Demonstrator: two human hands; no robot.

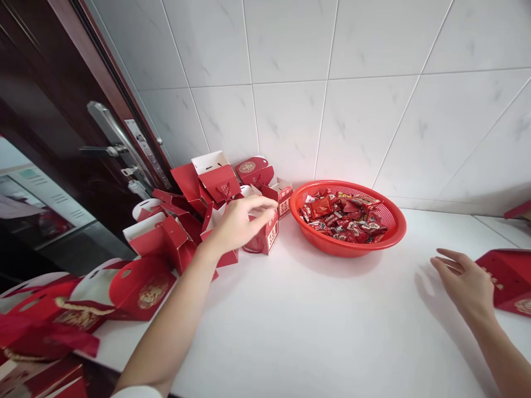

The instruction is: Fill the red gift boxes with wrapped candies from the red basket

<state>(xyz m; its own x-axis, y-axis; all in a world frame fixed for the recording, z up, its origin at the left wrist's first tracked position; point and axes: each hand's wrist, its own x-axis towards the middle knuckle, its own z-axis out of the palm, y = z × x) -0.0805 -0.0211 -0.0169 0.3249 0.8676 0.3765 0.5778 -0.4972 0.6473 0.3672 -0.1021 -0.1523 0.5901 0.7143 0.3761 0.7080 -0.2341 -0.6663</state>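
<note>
Red basket (392, 235) of wrapped sweets (342, 216), probably candy; dark door (53, 110).

Bare counter (307, 326) between boxes (182, 221), basket (348, 246)

Small red gift box (265, 235) stands upright, open-topped, near the red basket.

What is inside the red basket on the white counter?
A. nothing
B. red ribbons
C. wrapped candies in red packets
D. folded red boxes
C: the red basket holds a heap of small wrapped candies, while the folded red boxes lie outside it, by the left hand.
</note>
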